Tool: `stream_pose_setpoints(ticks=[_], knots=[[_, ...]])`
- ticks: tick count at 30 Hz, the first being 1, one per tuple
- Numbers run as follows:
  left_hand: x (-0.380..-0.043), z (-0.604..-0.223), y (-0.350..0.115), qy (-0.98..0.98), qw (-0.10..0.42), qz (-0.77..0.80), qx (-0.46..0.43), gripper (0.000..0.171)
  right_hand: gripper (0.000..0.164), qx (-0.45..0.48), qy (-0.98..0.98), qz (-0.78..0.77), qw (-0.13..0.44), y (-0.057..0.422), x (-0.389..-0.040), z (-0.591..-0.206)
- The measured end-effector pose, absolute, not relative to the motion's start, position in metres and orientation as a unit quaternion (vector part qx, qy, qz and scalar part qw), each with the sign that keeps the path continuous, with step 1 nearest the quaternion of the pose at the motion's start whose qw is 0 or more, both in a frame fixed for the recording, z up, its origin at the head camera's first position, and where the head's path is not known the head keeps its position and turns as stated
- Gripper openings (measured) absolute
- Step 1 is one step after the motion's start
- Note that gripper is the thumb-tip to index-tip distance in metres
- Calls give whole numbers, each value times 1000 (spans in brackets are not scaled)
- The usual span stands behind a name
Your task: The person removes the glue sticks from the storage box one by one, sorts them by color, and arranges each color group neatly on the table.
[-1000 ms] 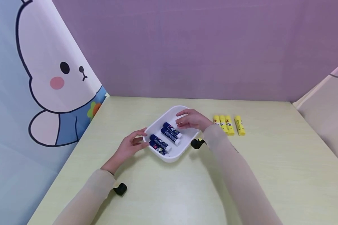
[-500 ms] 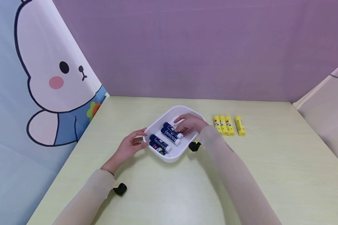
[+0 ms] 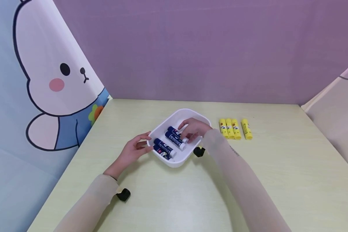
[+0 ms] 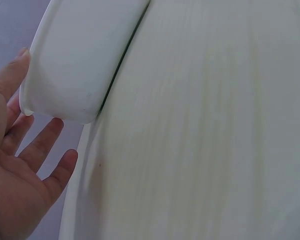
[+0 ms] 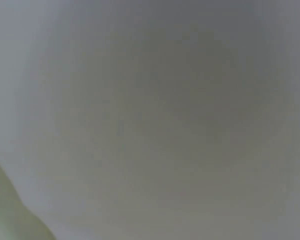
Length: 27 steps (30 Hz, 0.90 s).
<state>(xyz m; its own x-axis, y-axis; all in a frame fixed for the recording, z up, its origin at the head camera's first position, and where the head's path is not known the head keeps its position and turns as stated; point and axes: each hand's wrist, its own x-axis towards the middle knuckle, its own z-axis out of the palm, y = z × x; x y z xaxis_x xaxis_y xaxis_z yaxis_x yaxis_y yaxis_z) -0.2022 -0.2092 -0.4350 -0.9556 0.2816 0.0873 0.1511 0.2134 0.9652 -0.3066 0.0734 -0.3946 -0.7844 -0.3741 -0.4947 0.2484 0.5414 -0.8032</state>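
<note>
A white plastic bin (image 3: 176, 163) with rounded corners stands on the table, turned at an angle. Several dark blue glue sticks (image 3: 165, 147) with white caps lie inside it. My left hand (image 3: 133, 148) holds the bin's left corner, thumb and fingers at the rim; the left wrist view shows the bin's outer wall (image 4: 85, 55) beside the fingers. My right hand (image 3: 195, 126) reaches into the bin, its curled fingers and thumb around the capped end of the far glue stick (image 3: 173, 130), partly hiding it. Only a blurred pale surface fills the right wrist view.
To the right of the bin, several yellow glue sticks (image 3: 230, 129) lie side by side, with one more yellow glue stick (image 3: 246, 129) set apart. A purple panel (image 3: 203, 51) stands along the back edge of the table (image 3: 162, 199).
My right hand has moved down and left, deeper into the bin, and its fingers have closed in on the far blue glue stick. My left hand and the bin stay put.
</note>
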Motion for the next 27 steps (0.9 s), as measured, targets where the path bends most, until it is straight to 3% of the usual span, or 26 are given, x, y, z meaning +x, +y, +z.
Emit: stream_pose_setpoints(ticks=[16,27], knots=[[-202,-434,-209,784,55,604,136,36,45,-66,843,-442,300,76,-303,-376],[-202,-434,-209,782,55,606,133,36,49,-81,825,-480,288,85,-296,-367]])
